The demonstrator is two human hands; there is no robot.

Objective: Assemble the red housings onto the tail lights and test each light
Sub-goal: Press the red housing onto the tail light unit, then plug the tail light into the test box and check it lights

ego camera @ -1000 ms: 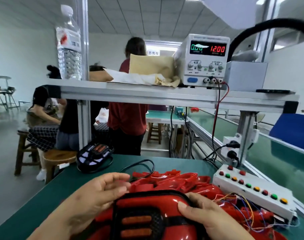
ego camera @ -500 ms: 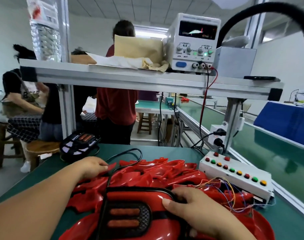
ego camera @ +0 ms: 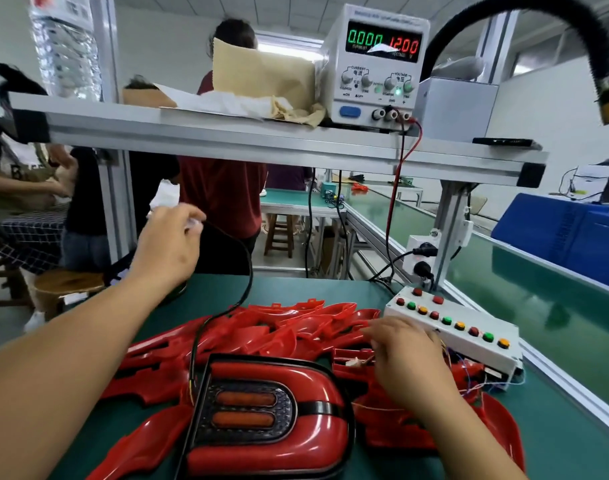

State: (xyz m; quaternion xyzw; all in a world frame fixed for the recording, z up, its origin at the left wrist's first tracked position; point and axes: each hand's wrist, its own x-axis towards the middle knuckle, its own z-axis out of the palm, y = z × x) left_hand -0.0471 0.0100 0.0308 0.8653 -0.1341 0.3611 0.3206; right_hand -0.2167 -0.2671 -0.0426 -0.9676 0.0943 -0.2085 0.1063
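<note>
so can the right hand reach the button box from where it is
Probably yes. The right hand rests on the pile of red housings right beside the white button box, and only a few loose thin wires lie between them. Nothing solid blocks the way.

Glossy, smooth red plastic tail light [ego camera: 268, 410] at six o'clock; loose red plastic housings [ego camera: 289, 323] behind shine alike. The green desk [ego camera: 555, 427] looks matt. At twelve o'clock, a brushed-metal shelf [ego camera: 226, 133] carries crumpled tan paper [ego camera: 261, 74].
</note>
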